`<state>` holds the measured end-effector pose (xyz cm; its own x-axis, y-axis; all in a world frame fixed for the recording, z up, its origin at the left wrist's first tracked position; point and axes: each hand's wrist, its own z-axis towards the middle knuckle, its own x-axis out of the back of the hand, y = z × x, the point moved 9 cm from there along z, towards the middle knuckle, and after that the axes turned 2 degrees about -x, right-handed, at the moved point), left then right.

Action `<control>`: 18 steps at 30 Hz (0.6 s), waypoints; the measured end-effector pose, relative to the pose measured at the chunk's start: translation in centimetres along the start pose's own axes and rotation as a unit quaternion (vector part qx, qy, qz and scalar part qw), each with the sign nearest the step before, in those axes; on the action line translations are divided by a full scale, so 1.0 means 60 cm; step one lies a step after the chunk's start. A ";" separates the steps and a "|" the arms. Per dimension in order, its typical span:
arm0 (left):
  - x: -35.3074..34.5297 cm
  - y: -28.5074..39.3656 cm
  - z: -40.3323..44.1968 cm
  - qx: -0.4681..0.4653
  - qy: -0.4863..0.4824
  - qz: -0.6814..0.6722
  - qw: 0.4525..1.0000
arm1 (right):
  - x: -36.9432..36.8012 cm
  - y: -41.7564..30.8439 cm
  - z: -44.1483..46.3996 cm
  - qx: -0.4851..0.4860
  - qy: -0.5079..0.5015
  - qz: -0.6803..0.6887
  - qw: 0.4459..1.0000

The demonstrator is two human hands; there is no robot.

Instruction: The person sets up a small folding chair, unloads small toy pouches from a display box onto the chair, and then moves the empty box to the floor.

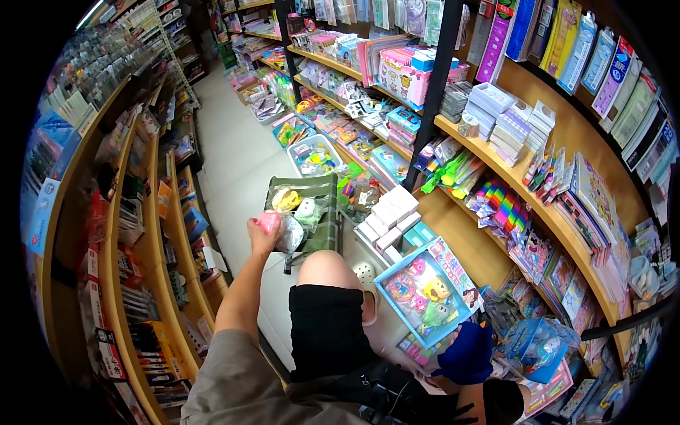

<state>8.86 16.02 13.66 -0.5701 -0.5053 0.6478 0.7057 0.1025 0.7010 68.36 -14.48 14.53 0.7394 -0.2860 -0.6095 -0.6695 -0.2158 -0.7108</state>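
Note:
Stretched out to the front left, my left hand [259,238] is closed around a small pink item [268,222], its exact kind unclear. Right beside it is a clear plastic packet [290,234]. An olive-green folding stool or crate with dark stripes [322,212] stands on the floor, with a yellow packaged toy [286,200] and a pale green packaged toy [308,212] on it. At the lower right, a dark blue object [467,354] covers most of where my right hand [440,384] appears; its fingers are not readable. Near it lies a light blue display box [388,289] of colourful toys.
White boxes [393,205] are stacked beside the display box. A white bin [292,150] of small toys stands farther along the aisle floor [230,152]. Wooden shelves [510,166] of stationery line the right, and tiered shelves [106,283] the left. My knee [329,268] is in front.

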 end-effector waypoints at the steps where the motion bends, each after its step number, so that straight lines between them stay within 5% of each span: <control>1: -0.019 -0.008 0.000 0.001 -0.023 0.008 1.000 | -0.002 0.008 0.000 -0.030 -0.035 0.141 0.989; 3: -0.051 -0.014 -0.003 0.002 -0.070 0.022 0.997 | 0.012 0.001 0.002 0.024 -0.020 -0.033 0.999; 5: -0.052 -0.018 0.000 0.001 -0.072 0.005 0.997 | 0.020 0.003 0.001 0.025 -0.034 -0.033 0.999; 7: -0.039 -0.019 0.002 -0.019 -0.060 0.002 0.998 | 0.021 0.015 -0.003 -0.027 -0.080 0.142 0.986; 12: -0.003 -0.036 -0.005 0.039 -0.027 -0.025 0.999 | 0.062 0.020 -0.002 -0.019 -0.008 0.089 0.996; 18: -0.012 0.072 -0.002 -0.045 0.008 0.001 0.999 | 0.005 -0.028 -0.004 0.102 0.018 -0.291 0.951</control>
<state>12.36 16.72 16.18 -0.5619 -0.5183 0.6447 0.7427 0.0269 0.6690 69.68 -14.42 15.65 0.9751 -0.2060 -0.0826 -0.1174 -0.1628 -0.9797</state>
